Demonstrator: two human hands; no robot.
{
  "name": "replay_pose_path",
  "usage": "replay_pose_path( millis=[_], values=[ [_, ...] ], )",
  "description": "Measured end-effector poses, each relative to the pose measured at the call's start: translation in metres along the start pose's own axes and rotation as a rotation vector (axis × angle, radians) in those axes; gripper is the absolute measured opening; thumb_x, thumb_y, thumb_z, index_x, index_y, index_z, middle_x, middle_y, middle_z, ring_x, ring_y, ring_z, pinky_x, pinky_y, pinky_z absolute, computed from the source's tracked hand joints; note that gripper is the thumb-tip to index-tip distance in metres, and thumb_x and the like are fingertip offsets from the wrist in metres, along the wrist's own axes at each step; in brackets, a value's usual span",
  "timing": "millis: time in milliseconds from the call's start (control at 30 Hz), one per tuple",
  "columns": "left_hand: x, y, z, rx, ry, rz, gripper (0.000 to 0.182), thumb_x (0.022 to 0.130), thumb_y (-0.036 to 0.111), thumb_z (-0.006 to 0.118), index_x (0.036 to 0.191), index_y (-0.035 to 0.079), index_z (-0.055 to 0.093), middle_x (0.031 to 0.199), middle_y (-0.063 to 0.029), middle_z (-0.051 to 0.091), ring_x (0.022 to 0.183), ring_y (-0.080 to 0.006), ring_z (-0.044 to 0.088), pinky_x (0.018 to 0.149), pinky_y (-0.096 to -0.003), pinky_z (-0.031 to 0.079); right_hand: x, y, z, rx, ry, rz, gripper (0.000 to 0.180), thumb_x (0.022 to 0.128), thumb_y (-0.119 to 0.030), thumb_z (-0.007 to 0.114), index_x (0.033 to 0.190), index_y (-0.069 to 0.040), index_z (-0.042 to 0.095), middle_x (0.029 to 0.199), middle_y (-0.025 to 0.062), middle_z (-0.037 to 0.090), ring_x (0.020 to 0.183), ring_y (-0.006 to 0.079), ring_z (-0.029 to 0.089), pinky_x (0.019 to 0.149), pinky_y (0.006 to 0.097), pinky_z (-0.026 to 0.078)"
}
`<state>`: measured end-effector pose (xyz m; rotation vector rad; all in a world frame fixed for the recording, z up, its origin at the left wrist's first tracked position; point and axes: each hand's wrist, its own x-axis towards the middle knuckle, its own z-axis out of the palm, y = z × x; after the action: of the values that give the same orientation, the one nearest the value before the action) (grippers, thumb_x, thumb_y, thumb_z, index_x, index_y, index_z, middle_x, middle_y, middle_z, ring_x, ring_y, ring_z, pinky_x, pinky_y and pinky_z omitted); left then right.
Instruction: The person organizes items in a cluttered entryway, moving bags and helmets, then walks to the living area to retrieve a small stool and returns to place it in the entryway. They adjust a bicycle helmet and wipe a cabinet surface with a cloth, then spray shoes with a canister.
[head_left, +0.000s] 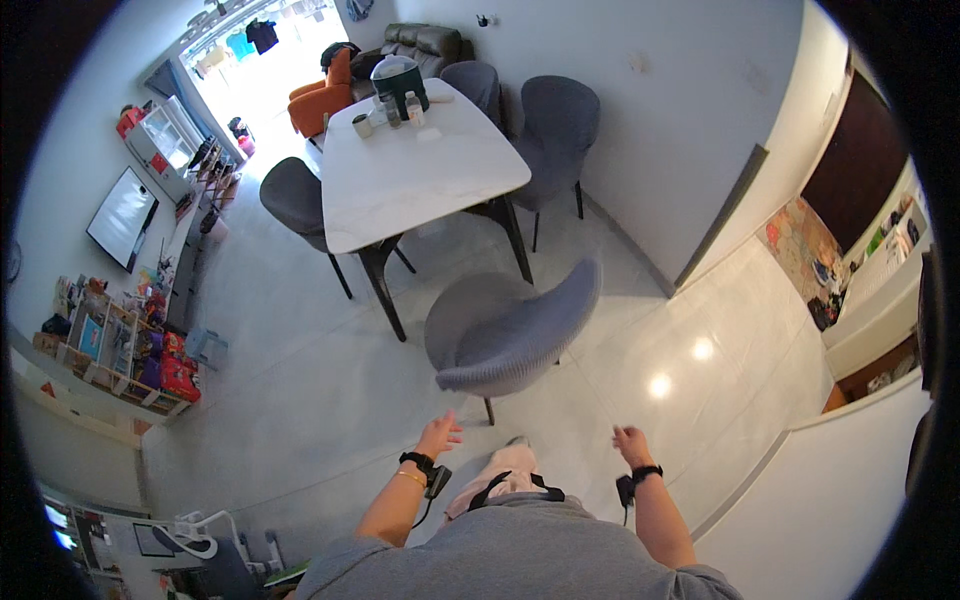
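My left hand (441, 435) hangs in the air with its fingers spread and nothing in it. In front of it stands a grey upholstered chair (517, 337), turned at an angle, its ribbed backrest towards me; the hand is apart from it. Out to the right, my right hand (632, 445) is also raised and holds nothing, its fingers loosely bent and a little blurred. Each wrist wears a black strap with a small device and a cable. Past the chair is a white-topped dining table (420, 176) with dark legs.
On the table are a dark green appliance (409, 79), a bottle (414, 109) and a cup (362, 125). More grey chairs flank it, one at the left (292, 199). A wall corner (675, 289) juts out at right. Filled shelves (124, 345) line the left wall.
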<state>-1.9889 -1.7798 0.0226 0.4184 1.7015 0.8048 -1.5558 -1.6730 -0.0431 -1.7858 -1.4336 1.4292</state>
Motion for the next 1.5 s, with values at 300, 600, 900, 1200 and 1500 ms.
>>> replay_pose_path(
  millis=[300, 600, 900, 1200, 1500],
  values=[
    [0.042, 0.062, 0.033, -0.843, -0.001, -0.233, 0.051, 0.080, 0.024, 0.060, 0.119, 0.001, 0.038, 0.116, -0.0217, 0.044, 0.104, -0.0398, 0.050, 0.081, -0.0533, 0.047, 0.122, -0.241, 0.046, 0.327, -0.260, 0.293, 0.056, 0.081, -0.037, 0.056, 0.120, 0.001, 0.043, 0.109, 0.0163, 0.056, 0.096, 0.0286, 0.057, 0.078, 0.0459, 0.049],
    [0.044, 0.047, 0.001, -0.718, 0.170, -0.034, 0.013, 0.073, 0.009, 0.054, 0.082, 0.000, 0.054, 0.093, -0.0119, 0.057, 0.087, -0.0245, 0.055, 0.069, -0.0368, 0.050, 0.142, -0.244, 0.058, 0.584, -0.406, 0.283, 0.034, 0.073, -0.009, 0.054, 0.105, 0.004, 0.048, 0.091, 0.0122, 0.058, 0.078, 0.0258, 0.060, 0.069, 0.0377, 0.053],
    [0.127, 0.142, -0.059, -1.012, 0.213, -0.049, 0.024, 0.071, 0.008, 0.055, 0.092, -0.002, 0.047, 0.099, -0.0145, 0.050, 0.090, -0.0272, 0.052, 0.077, -0.0398, 0.048, 0.237, -0.325, 0.125, 0.646, -0.507, 0.224, 0.033, 0.072, -0.006, 0.052, 0.103, 0.004, 0.047, 0.096, 0.0130, 0.055, 0.083, 0.0282, 0.058, 0.071, 0.0440, 0.051],
    [0.209, 0.199, -0.120, -0.912, 0.201, -0.048, 0.025, 0.073, 0.009, 0.052, 0.093, -0.003, 0.043, 0.101, -0.0153, 0.046, 0.089, -0.0296, 0.051, 0.076, -0.0461, 0.050, 0.306, -0.366, 0.191, 0.620, -0.417, 0.252, 0.033, 0.075, -0.011, 0.054, 0.103, 0.005, 0.048, 0.096, 0.0156, 0.057, 0.084, 0.0309, 0.059, 0.072, 0.0456, 0.053],
    [0.250, 0.210, -0.166, -0.796, 0.159, 0.067, 0.044, 0.081, 0.029, 0.058, 0.112, 0.001, 0.046, 0.114, -0.0169, 0.048, 0.098, -0.0310, 0.052, 0.080, -0.0460, 0.048, 0.306, -0.394, 0.195, 0.333, -0.604, 0.189, 0.069, 0.081, -0.043, 0.058, 0.126, 0.005, 0.036, 0.117, 0.0200, 0.049, 0.102, 0.0334, 0.055, 0.084, 0.0472, 0.046]
  ],
)
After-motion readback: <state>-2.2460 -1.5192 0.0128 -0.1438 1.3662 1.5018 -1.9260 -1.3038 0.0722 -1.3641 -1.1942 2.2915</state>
